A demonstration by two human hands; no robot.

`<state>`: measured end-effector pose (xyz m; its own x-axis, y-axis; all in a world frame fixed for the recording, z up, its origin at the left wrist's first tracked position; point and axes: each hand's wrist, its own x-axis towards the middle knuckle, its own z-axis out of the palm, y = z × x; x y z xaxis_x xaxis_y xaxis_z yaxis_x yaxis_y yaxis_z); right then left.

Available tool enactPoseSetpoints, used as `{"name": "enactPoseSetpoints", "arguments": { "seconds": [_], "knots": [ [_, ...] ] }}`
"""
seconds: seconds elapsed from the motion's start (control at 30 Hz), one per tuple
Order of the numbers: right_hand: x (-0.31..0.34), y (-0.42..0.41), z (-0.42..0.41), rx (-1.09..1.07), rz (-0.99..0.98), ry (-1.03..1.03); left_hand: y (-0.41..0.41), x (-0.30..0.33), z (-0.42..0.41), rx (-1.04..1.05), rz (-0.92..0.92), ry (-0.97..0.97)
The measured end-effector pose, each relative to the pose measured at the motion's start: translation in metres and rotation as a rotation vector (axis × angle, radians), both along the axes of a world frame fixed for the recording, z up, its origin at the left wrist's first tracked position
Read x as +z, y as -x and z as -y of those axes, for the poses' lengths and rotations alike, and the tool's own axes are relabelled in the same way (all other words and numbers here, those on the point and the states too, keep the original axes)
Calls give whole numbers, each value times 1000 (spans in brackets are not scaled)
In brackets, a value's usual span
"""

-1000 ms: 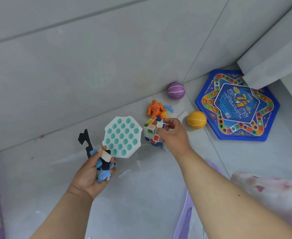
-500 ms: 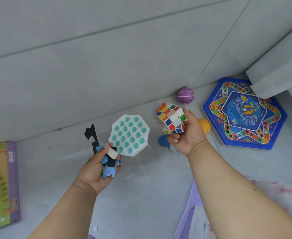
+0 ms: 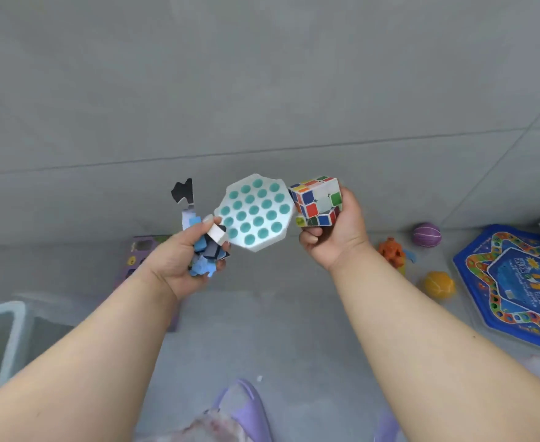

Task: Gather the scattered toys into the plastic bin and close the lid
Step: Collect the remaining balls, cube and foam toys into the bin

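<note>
My left hand (image 3: 179, 266) grips a bundle of toys: a white octagonal pop toy with teal bubbles (image 3: 256, 212), blue and black puzzle pieces (image 3: 203, 253) and a black piece (image 3: 182, 190) sticking up. Lifted above the floor, my right hand (image 3: 335, 237) holds a colourful puzzle cube (image 3: 318, 200). On the floor to the right lie an orange figure (image 3: 391, 252), a purple ball (image 3: 426, 234), an orange ball (image 3: 439, 283) and a blue hexagonal game board (image 3: 517, 285). The clear plastic bin (image 3: 7, 333) shows at the left edge.
A purple toy box (image 3: 141, 253) lies on the grey tiled floor behind my left forearm. A purple slipper (image 3: 244, 406) is at the bottom centre, with patterned fabric beside it. A grey wall rises behind the toys.
Both hands have risen and swung left with their toys. The view has turned left, bringing the plastic bin into sight; the cube is higher and closer to the pop toy.
</note>
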<state>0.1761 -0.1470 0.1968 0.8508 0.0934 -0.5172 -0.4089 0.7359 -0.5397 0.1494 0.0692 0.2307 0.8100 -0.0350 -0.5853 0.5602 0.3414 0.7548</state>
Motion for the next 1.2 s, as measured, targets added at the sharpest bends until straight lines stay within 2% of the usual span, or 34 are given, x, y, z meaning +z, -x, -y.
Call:
{"name": "enactPoseSetpoints", "arguments": {
  "seconds": [0.2, 0.37, 0.47, 0.67, 0.8, 0.97, 1.2],
  "knots": [
    [81, 12, -130, 199, 96, -18, 46, 109, -123, 148, 89, -106],
    [128, 56, -244, 444, 81, 29, 127, 140, -225, 356, 91, -132],
    [135, 92, -304, 611, 16, 127, 184, 131, -275, 506, 18, -125],
    [110, 160, -387, 917, -238, 306, 264, 85, -329, 659, -237, -275],
    [92, 171, -414, 993, -240, 295, 279, 50, -343, 677, -374, -320],
    [85, 170, -420, 1078, -161, 343, 268, 34, -342, 676, -408, -202],
    [80, 160, -413, 1132, -55, 412, 243, 37, -345, 671, -422, -242]
  ]
}}
